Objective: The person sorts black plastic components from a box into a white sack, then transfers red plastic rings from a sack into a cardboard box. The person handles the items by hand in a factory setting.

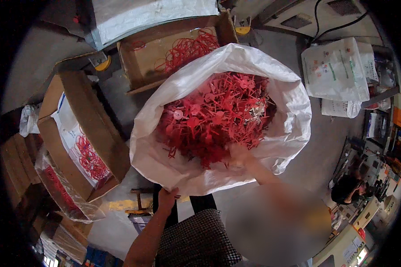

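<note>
While the left hand [166, 199] grips the near edge of the white sack [294, 120] toward its left end, the right hand [239, 155] reaches over that edge farther right, into the red plastic parts [218, 118]; its fingers are blurred and partly hidden, so I cannot tell whether they close on anything. The parts lie heaped inside the sack, from near its far edge down toward the near one. Good handling probably means holding the rim taut so the mouth gapes wide, and going in with loose fingers, since the thin stems look tangled and could snag or bend. A gentle lift with a small shake, well inside the edges, should let clinging pieces drop back into the heap
</note>
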A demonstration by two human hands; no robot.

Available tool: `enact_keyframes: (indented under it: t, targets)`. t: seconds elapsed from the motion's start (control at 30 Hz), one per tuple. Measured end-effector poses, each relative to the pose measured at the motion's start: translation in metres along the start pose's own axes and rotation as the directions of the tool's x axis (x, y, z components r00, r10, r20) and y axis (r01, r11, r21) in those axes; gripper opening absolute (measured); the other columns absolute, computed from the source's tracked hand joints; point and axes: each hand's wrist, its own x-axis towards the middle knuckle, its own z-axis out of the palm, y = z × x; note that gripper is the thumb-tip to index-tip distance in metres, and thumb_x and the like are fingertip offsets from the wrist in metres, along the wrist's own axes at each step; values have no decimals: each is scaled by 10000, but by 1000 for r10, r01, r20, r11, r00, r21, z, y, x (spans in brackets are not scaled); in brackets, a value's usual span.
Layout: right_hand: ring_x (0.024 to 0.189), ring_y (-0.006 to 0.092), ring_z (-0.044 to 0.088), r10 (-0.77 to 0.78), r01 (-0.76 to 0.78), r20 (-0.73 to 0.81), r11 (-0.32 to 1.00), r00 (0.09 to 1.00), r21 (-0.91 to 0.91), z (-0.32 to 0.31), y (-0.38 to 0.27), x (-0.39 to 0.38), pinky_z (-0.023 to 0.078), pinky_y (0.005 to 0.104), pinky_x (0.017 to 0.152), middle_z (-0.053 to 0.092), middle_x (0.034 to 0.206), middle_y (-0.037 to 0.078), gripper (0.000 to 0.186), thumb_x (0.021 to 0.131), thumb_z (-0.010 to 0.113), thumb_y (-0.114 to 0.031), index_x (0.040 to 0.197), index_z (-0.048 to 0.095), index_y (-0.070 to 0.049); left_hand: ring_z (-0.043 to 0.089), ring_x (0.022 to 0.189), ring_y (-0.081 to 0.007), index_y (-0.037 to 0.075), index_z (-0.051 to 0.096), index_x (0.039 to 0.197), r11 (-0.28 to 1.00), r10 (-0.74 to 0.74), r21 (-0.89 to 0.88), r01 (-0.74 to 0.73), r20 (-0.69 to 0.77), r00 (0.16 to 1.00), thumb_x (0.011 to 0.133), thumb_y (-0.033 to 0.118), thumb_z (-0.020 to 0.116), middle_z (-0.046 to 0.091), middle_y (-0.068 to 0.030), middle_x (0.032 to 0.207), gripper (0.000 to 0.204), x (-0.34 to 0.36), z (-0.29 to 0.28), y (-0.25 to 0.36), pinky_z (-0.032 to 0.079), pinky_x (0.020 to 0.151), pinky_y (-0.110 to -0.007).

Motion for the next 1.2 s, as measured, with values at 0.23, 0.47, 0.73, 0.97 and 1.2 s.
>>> enact_keyframes:
  t: [0.23,0.47,0.73,0.97,1.2]
  targets:
    - [1162,362,344,407,-282,-501,909,764,308,-45,-78,148,317,499,930,347,1258,193,740,666,620,-497,1242,362,-110,593,660,-169,-12,526,954,992,-28,-118,38,86,996,776,136,592,601,-87,809,241,16,-3,-27,497,576,-292]
    - [1191,392,269,-329,714,-803,681,497,163,47,-170,156,248,571,940,387,1212,151,429,681,608,-253,1084,522,-133,586,644,-157,-13,521,949,994,-43,98,38,50,998,774,148,608,601,-84,802,253,1,2,3,485,566,-285]
    - [1204,367,252,-291,32,-322,784,901,-621,-26,-121,182,46,714,910,279,1359,77,424,820,407,-169,1235,431,-250,584,637,-158,-18,509,962,991,116,60,-119,49,992,772,146,610,596,-77,790,270,-1,-1,-7,483,578,-288]
    - [1209,480,148,124,-178,-753,984,647,9,-98,-103,201,101,701,893,296,1345,95,521,787,457,-303,1275,375,-141,590,662,-159,-17,511,971,996,12,-93,-4,88,996,776,147,608,600,-78,807,273,1,-4,-29,487,591,-285]
    - [1177,472,117,18,43,-448,991,894,126,26,-184,175,178,654,871,236,1311,148,572,759,496,-339,1265,356,-113,604,630,-166,-38,519,942,997,-12,73,7,62,998,749,137,614,608,-95,773,277,-9,-7,-34,495,557,-295]
